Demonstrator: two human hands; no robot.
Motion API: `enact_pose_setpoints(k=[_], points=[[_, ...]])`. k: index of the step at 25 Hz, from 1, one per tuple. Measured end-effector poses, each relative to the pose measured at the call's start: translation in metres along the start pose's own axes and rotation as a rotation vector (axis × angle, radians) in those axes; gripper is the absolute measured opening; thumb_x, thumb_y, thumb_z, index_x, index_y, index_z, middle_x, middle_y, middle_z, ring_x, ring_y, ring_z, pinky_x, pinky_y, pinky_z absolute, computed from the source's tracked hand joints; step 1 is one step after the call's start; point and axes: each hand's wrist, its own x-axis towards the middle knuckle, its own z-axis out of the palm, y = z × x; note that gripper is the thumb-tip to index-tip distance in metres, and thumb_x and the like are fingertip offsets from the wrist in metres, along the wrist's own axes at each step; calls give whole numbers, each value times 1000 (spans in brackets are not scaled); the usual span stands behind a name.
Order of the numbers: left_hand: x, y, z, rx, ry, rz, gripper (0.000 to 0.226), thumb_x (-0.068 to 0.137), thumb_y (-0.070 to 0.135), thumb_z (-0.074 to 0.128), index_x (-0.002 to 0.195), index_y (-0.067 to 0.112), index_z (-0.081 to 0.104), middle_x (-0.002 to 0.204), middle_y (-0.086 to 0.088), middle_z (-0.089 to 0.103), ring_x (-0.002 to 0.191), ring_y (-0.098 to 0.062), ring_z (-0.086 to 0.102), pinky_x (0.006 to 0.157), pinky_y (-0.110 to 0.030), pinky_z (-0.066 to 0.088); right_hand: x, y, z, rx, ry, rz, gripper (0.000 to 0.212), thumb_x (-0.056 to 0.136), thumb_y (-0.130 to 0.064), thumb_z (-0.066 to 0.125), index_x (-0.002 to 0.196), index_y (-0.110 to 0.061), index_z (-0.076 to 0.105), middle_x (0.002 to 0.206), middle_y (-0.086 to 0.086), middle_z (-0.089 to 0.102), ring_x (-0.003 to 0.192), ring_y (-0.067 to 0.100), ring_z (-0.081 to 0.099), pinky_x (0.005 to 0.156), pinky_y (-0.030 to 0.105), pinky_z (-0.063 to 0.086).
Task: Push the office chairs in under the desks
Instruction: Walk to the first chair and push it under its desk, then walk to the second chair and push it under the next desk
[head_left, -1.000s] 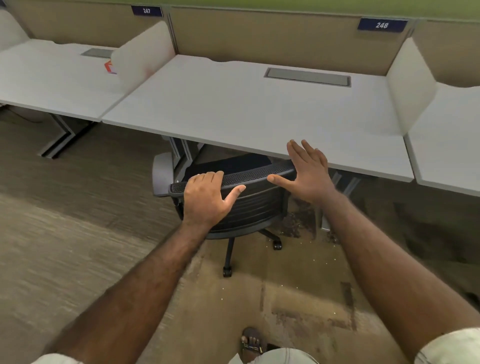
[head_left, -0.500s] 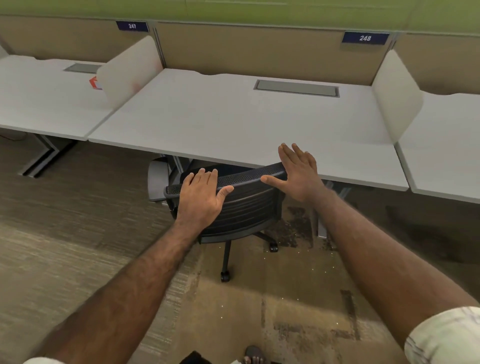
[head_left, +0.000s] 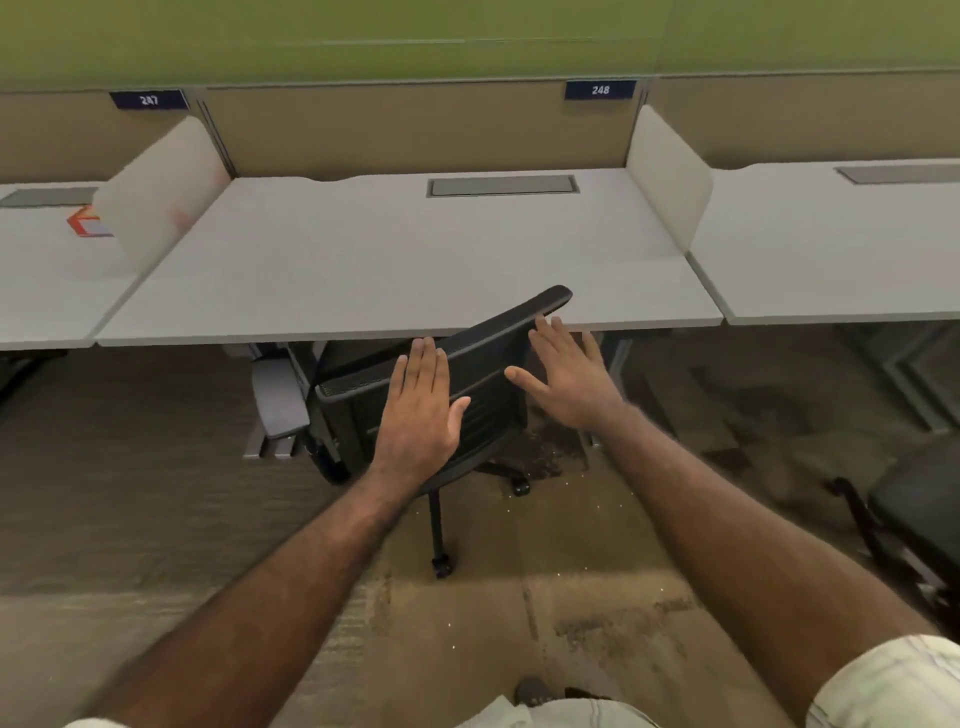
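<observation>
Hands flat against a black mesh office chair (head_left: 457, 384) at the desk (head_left: 405, 270) labelled 248: the left hand (head_left: 421, 410) and right hand (head_left: 569, 382) both lie open, fingers straight, gripping nothing. The seat sits under the desk edge, its backrest skewed and touching the rim. This one looks nearly done; a second chair (head_left: 914, 514) waits at far right.

blue plate (head_left: 600, 90) on partition reads 248, left blue plate (head_left: 149, 100) reads 247
</observation>
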Motion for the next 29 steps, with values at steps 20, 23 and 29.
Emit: enact_pose_setpoints(k=[20,23,29], points=[[-129,340,-6,-465,-184,900,80,110,50,38,166,-3,16,176,-23,5,165,-33,-1,135,-47,3,-444,109,12,-100,287,929,77,111,-63,40,169,-14,33,181,2,20,168,17,4,135,52,0],[-148,405,-14,-488,-208,1019,79,111,50,36,166,-2,13,176,-22,2,165,-32,-4,135,-46,1,-507,132,5,-115,302,1072,81,108,-67,33,170,-15,31,181,3,20,169,19,5,135,54,2],[-188,540,-26,-480,-278,1237,80,111,55,26,167,3,4,177,-19,-8,164,-30,-14,135,-46,-2,-625,186,-4,-123,303,1293,80,109,-64,44,171,-17,25,182,2,14,169,19,0,135,56,0]])
